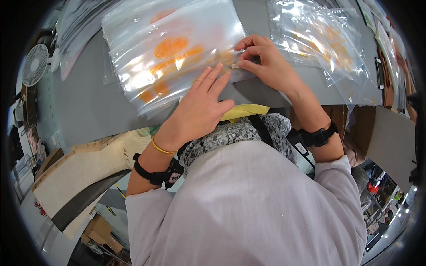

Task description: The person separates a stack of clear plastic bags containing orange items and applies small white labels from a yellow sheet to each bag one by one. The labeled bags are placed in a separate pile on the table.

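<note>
On the grey table [84,102] | stack of clear orange-printed bags [173,57] at centre | left hand [199,108] flat, fingers spread, pressing stack's near edge | right hand [266,60] pinching small slider [234,66] on top bag | loose bags [324,40] further right

Grey table [88,102] with a stack of orange-printed clear bags [173,53], looser bags [324,40] alongside.

clear orange-printed bag [173,53], grey table [88,102], gold bangle [160,148]
</note>
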`<state>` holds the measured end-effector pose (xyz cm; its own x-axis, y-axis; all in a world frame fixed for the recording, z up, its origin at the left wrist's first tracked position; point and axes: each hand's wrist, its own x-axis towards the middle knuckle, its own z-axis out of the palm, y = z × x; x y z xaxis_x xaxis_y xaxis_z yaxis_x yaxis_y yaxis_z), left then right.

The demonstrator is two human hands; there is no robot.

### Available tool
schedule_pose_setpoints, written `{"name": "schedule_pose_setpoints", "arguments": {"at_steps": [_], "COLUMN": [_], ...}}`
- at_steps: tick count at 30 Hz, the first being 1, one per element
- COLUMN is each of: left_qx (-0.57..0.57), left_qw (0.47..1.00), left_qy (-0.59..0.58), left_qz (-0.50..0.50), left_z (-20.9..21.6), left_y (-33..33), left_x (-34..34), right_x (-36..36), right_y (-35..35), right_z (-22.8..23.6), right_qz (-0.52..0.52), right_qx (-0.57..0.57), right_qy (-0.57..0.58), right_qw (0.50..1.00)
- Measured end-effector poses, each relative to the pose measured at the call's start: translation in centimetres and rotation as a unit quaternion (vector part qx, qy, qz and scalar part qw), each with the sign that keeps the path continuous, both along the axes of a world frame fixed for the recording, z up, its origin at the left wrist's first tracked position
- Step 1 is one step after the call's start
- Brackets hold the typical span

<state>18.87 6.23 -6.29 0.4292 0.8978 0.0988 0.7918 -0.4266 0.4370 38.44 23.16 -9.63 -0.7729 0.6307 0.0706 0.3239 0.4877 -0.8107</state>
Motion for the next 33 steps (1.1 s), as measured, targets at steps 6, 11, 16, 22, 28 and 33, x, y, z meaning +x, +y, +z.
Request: {"name": "schedule_pose_setpoints", "arguments": {"at_steps": [6, 11, 16, 22, 28, 33], "left_qx": [0.006, 0.003, 0.011, 0.019, 0.029, 0.009], "left_qw": [1.0, 1.0, 1.0, 1.0, 0.999, 0.998], "left_qy": [0.006, 0.006, 0.006, -0.018, -0.042, -0.067], "left_qz": [0.0, 0.007, 0.013, 0.008, -0.021, -0.016], "left_z": [-0.2, -0.3, -0.4, -0.7, -1.0, -1.2], "left_y": [0.0, -0.1, 0.0, 0.1, 0.0, -1.0], "left_x": [0.1, 0.1, 0.3, 0.2, -0.2, -1.1], "right_x": [-0.4, -0.4, -0.7, -1.0, -3.2, -3.3], "right_y": [-1.0, -1.1, -1.5, -1.9, 1.5, 1.2], "right_z": [-0.3, -0.4, -0.1, 2.1, 0.7, -0.2], "right_qz": [-0.031, -0.035, -0.045, -0.108, -0.213, -0.191], "right_qx": [0.03, 0.043, 0.077, 0.294, 0.182, 0.287], "right_qy": [-0.018, -0.028, -0.027, -0.187, -0.119, -0.088], "right_qw": [0.999, 0.998, 0.996, 0.931, 0.952, 0.935]}}
